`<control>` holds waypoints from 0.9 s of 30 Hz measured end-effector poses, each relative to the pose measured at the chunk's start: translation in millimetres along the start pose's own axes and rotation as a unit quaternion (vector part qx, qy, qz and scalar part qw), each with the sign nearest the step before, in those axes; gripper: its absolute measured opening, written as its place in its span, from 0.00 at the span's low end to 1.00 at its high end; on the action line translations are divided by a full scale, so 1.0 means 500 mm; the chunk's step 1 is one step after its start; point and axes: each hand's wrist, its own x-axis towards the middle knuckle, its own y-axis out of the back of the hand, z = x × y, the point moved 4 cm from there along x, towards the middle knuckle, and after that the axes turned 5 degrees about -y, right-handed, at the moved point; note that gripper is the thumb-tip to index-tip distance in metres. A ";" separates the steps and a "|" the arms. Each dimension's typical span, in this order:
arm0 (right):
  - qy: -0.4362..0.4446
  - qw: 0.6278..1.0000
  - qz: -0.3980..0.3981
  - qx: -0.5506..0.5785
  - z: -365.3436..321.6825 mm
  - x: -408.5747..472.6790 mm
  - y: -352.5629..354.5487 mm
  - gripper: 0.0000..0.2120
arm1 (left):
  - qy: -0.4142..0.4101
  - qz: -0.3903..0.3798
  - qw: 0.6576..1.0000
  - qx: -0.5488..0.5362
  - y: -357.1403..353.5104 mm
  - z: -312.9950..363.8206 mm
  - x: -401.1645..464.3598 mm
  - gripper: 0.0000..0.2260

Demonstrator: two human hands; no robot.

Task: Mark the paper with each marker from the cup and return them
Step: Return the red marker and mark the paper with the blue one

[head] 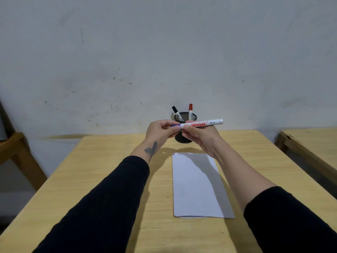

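Held marker (201, 123): white barrel, red lettering, apparently blue cap (175, 126). Mesh cup (184, 118), frame centre: black. Cup markers: black cap (174, 108), red cap (190, 107). Paper (193, 183): white. Table (109, 161): light wood grain.

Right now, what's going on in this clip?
A person holds a blue marker up above the wooden table with both hands. The right hand grips the white barrel while the left hand pinches the blue cap end; whether the cap is coming off or going on is unclear. Behind them, a black mesh cup holds a black marker and a red marker. The paper lies below, with small marks at its far left corner.
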 end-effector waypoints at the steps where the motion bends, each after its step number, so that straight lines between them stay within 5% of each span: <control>1: 0.000 1.000 0.004 -0.001 0.003 0.001 0.001 0.07 | -0.002 0.002 1.000 0.006 -0.002 -0.004 -0.001 0.04; 7: -0.017 0.999 0.029 -0.036 0.013 0.004 0.000 0.09 | -0.004 0.026 0.999 0.024 0.002 -0.019 0.004 0.04; 10: -0.017 0.976 0.105 -0.189 0.005 0.001 -0.001 0.04 | -0.012 0.059 0.997 0.045 0.014 -0.013 0.025 0.04; 12: 0.074 0.889 0.179 -0.414 -0.019 0.003 -0.002 0.05 | -0.014 0.076 0.995 0.059 0.020 -0.010 0.040 0.04; 15: 0.257 0.697 0.217 -0.634 -0.058 0.003 -0.033 0.08 | -0.033 0.080 0.994 0.073 0.013 0.003 0.057 0.04; 18: 0.305 0.622 0.222 -0.686 -0.076 0.027 -0.035 0.09 | -0.054 0.069 0.994 0.069 -0.002 0.014 0.070 0.04; 21: 0.290 0.633 0.226 -0.682 -0.089 0.059 -0.025 0.10 | -0.047 0.071 0.993 0.082 -0.008 0.007 0.081 0.16; 24: 0.284 0.687 0.242 -0.623 -0.126 0.090 -0.023 0.09 | 0.000 0.045 0.988 0.150 -0.018 -0.025 0.095 0.35; 27: 0.271 0.756 0.228 -0.550 -0.154 0.129 -0.039 0.08 | 0.016 0.031 0.967 0.254 -0.038 -0.056 0.105 0.40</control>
